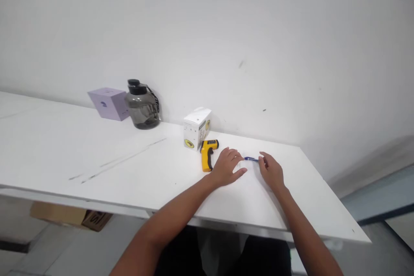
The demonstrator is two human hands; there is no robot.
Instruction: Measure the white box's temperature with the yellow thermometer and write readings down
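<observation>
A blue pen [251,159] lies crosswise between my two hands, low over the white table. The fingers of my right hand [271,171] are closed on its right end. My left hand [228,167] has its fingers stretched and its thumb apart, with the fingertips at the pen's left end; whether they touch it I cannot tell. Just left of that hand, a yellow and black infrared thermometer gun [207,155] lies on the table. Behind the thermometer stands a white box [196,130] with yellow and black printing.
On the white table [129,159], a purple box [111,104] and a large grey jug with a black lid [142,105] stand farther left by the wall. A cardboard box [61,214] sits below the table at the left. The table's right edge slants toward me.
</observation>
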